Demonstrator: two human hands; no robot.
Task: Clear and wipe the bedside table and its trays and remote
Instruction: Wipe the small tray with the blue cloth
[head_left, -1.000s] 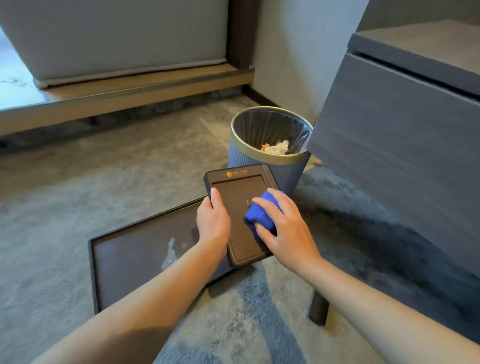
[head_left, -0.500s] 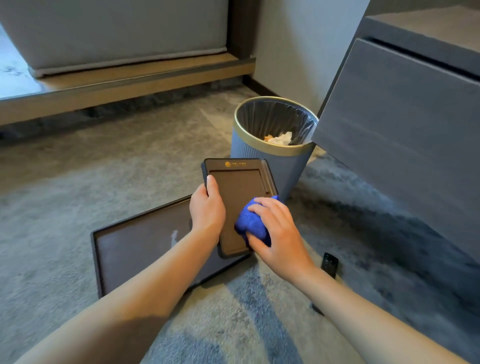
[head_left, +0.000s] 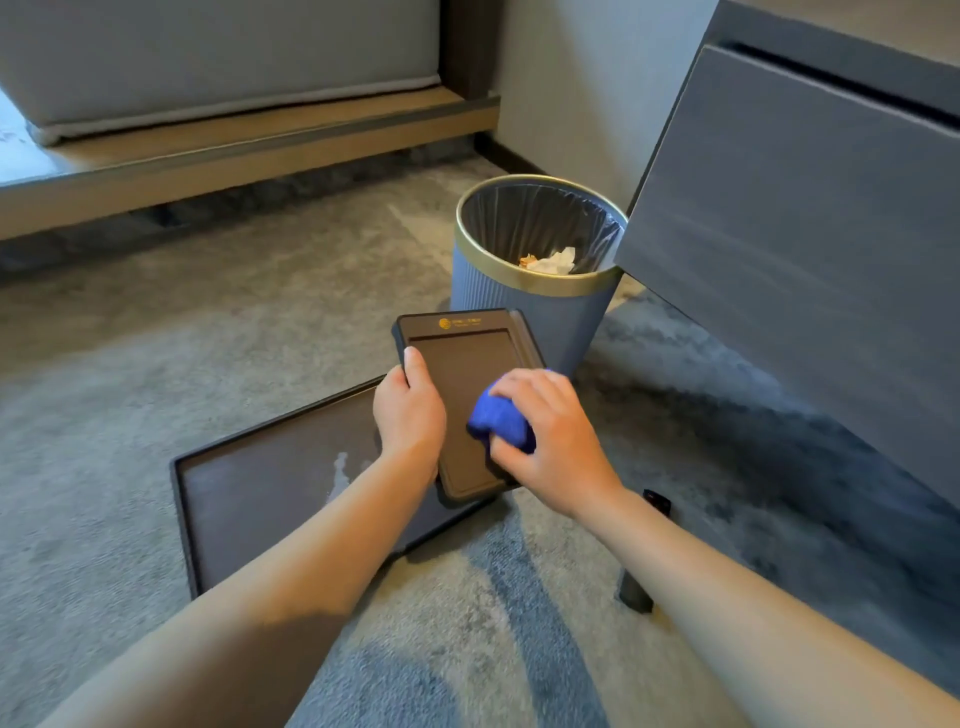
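My left hand (head_left: 410, 415) grips the left edge of a small dark brown tray (head_left: 467, 358) with a gold logo at its top, holding it above the floor. My right hand (head_left: 556, 441) presses a bunched blue cloth (head_left: 501, 423) onto the tray's lower right surface. Beneath it a large dark tray (head_left: 260, 493) lies on the carpet with a pale smear near its right side. A black remote (head_left: 658, 503) lies on the carpet behind my right forearm, mostly hidden. The grey bedside table (head_left: 810, 234) stands at the right.
A blue waste bin (head_left: 524, 301) with a gold rim and black liner holds crumpled paper, just beyond the small tray. The table's dark leg (head_left: 635, 592) stands by my right forearm. A bed base (head_left: 234, 150) runs along the back. Grey carpet covers the floor.
My right hand has slid the blue cloth down and leftward across the small tray. The view has shifted, and the remote has come into sight behind my right forearm.
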